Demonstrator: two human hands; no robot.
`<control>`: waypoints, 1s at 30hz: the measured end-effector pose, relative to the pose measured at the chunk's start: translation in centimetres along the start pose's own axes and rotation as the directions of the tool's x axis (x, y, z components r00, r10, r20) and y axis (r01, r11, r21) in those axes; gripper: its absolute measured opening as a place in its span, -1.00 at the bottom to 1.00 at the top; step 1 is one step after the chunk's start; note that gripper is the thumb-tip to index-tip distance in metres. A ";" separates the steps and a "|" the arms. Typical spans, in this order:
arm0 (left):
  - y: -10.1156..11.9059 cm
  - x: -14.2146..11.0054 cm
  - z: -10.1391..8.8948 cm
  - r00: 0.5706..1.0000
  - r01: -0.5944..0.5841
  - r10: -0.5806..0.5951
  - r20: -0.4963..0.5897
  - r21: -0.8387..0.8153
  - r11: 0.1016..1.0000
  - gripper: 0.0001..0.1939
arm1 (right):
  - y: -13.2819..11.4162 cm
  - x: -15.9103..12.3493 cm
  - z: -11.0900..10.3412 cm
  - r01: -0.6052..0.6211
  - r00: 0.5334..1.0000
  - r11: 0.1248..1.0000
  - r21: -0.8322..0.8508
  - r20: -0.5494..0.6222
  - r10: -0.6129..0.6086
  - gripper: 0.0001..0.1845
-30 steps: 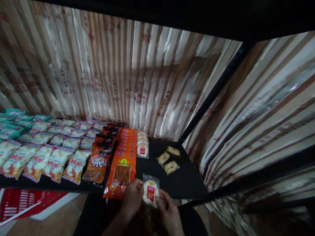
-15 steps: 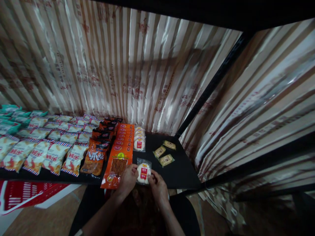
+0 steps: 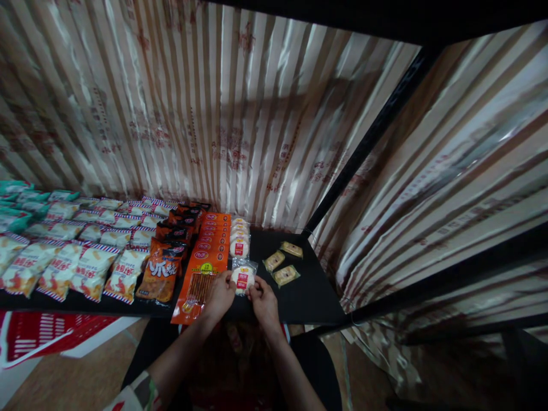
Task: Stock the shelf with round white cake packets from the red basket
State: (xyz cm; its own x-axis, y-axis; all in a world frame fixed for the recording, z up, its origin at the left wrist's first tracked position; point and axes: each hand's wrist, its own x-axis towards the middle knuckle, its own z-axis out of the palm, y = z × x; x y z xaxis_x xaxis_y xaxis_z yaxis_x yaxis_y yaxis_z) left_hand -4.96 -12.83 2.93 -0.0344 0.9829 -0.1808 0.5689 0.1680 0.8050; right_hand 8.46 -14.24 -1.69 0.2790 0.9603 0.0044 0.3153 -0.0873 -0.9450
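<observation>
Between my hands is a clear packet of white round rice crackers (image 3: 243,278) with a red label. My left hand (image 3: 221,295) pinches its left edge, my right hand (image 3: 262,299) its right edge. Just behind it, a row of matching cracker packets (image 3: 239,244) overlaps toward the wall. Left of these lies a row of overlapping orange snack packs (image 3: 201,283) with brown sticks showing through a window; my left hand is over the front one's right side. Three small yellowish wrapped packets (image 3: 286,275) lie on the black shelf to the right of my right hand.
The black shelf (image 3: 314,302) also carries brown-orange snack bags (image 3: 158,271), rows of white bags with striped edges (image 3: 92,271) and green bags (image 3: 15,220) at far left. Striped sheeting (image 3: 240,125) hangs behind. A black post (image 3: 363,148) slants up at the right corner.
Both hands have moved the cracker packet away from the shelf's front edge, up to the row of matching packets. The grip stays on both sides, and the view has shifted slightly.
</observation>
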 end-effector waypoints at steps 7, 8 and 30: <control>-0.2 2.0 0.8 0.997 -0.073 0.072 -0.039 -0.017 0.997 -0.65 | -1.3 1.4 0.3 0.060 0.995 0.991 -0.121 -0.071 -0.069 -0.61; -0.1 2.2 0.8 0.997 -0.064 0.064 -0.042 -0.003 0.998 -0.65 | -1.3 1.6 0.4 0.067 0.995 0.991 -0.120 -0.070 -0.076 -0.61; 0.9 5.7 0.8 0.992 -0.004 0.027 -0.126 0.178 0.984 -0.69 | -0.5 5.5 2.4 -0.006 0.999 0.996 -0.087 -0.033 0.003 -0.57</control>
State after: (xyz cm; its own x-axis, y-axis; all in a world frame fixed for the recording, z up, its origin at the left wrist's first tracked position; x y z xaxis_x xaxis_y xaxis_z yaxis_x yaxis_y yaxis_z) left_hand -3.95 -7.15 2.19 -0.1223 0.9887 -0.0866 0.7061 0.1480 0.6925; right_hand 7.62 -8.28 -2.04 0.3098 0.9507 0.0120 0.3915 -0.1161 -0.9128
